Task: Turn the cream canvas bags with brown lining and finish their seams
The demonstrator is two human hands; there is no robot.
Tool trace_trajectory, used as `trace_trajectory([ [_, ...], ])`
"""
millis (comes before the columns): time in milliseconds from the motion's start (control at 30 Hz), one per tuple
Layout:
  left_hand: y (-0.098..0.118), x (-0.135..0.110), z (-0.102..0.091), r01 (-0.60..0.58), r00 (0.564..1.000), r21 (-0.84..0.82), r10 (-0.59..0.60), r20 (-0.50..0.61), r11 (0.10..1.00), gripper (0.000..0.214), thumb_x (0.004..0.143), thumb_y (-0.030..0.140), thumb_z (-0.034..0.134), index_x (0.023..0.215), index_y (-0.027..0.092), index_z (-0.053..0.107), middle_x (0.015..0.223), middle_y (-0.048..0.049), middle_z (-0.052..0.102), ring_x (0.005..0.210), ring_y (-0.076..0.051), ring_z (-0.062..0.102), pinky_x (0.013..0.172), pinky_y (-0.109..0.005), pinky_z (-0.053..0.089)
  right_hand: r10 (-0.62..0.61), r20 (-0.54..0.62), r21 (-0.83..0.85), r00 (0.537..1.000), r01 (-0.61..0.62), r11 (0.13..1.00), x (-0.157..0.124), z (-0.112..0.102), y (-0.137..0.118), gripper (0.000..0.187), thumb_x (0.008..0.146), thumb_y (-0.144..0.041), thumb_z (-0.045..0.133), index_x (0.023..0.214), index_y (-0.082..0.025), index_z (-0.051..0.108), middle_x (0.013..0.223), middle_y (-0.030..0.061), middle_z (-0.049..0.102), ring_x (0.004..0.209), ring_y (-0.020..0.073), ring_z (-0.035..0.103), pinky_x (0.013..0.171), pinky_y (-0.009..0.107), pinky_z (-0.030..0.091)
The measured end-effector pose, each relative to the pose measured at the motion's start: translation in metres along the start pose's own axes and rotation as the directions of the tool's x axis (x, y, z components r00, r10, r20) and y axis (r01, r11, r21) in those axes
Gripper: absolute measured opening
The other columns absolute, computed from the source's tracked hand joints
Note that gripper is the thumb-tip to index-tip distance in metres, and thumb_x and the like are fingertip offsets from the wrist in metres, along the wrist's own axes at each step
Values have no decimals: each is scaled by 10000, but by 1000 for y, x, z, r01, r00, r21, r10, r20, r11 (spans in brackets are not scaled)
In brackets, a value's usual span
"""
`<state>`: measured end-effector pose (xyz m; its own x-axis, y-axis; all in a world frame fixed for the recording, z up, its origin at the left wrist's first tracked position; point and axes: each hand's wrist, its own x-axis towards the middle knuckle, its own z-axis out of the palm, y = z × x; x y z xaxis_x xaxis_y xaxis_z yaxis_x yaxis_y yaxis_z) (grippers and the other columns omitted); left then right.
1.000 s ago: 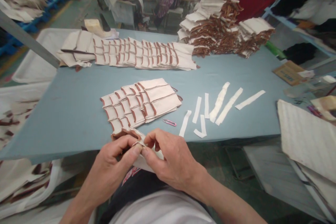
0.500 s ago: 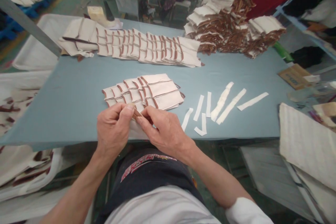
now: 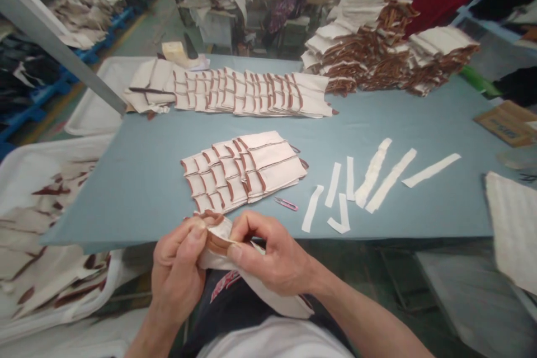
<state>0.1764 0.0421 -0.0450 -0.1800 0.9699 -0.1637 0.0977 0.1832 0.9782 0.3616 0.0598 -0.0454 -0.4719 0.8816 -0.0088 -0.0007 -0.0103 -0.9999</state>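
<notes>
My left hand and my right hand both pinch the brown-bound edge of a cream fabric piece. The piece hangs over my lap at the table's front edge, with its brown edge bent between my fingers. Just beyond my hands lies a fanned row of cream pieces with brown binding, overlapping each other. A pair of pink thread snips rests on the table to the right of that row.
Several white strips lie on the blue-grey table at the right. A longer fabric row and a tall brown-and-cream pile are at the back. White bins stand left; a cardboard box sits right.
My hands have come down off the table toward my lap, and more of the fabric piece shows. The snips have come into sight. The camera view has shifted.
</notes>
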Motion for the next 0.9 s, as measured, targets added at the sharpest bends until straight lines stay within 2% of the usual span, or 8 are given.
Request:
trace_trajectory([
  [100,1,-1,-6,-34,999,-42,35,25,999,556,983,658,734,660,252,535,689,-4,609,682,-208,583,610,-297,505,-108,-40,-75,993,104,992,2,0,-2,191,965,-291,687,863,-250,530,728,-62,571,641,116,486,619,249,410],
  [233,7,5,-12,-108,993,11,108,49,994,562,1066,699,662,786,217,735,798,-42,714,761,-231,624,679,-302,533,-302,-78,-303,950,266,915,10,-8,-7,141,971,-197,647,862,-241,568,740,-53,602,650,119,528,629,251,403],
  [300,10,10,-17,-194,975,92,182,124,977,572,1077,702,649,819,208,777,854,-63,766,806,-249,673,724,-307,563,-399,-59,-405,915,343,848,14,-12,-10,141,966,-166,631,867,-241,566,740,-50,615,653,122,536,635,258,396],
  [433,17,21,-23,-331,927,253,263,267,909,428,1057,553,729,774,234,762,780,-8,744,681,-191,635,633,-262,505,-491,-24,-547,871,400,735,16,-15,-8,147,979,-141,596,886,-248,558,743,-35,651,655,137,559,638,278,386],
  [600,29,31,-12,-347,919,370,233,319,862,371,1010,411,654,684,237,687,642,34,648,573,-154,588,561,-237,458,-451,-36,-602,892,341,722,13,-14,8,158,1017,-152,595,889,-243,580,747,-24,664,657,147,575,648,290,391],
  [733,21,28,-3,-270,934,340,161,318,901,381,996,444,623,688,234,706,672,14,727,620,-184,675,607,-249,512,-324,-113,-519,939,223,825,9,-13,17,173,1020,-198,661,860,-233,606,747,-31,671,645,130,575,639,271,386],
  [800,13,22,0,-208,954,326,118,275,922,396,1003,483,629,716,233,739,690,16,733,642,-191,676,635,-257,516,-225,-155,-446,962,135,885,7,-12,18,198,1019,-261,711,851,-230,612,758,-35,680,657,123,585,655,260,404],
  [900,4,10,5,-84,990,361,35,140,929,425,1012,535,652,719,235,722,707,32,705,663,-183,624,654,-256,485,-95,-201,-378,975,12,926,4,-10,16,257,993,-352,780,843,-230,610,779,-38,699,692,125,602,698,258,434],
])
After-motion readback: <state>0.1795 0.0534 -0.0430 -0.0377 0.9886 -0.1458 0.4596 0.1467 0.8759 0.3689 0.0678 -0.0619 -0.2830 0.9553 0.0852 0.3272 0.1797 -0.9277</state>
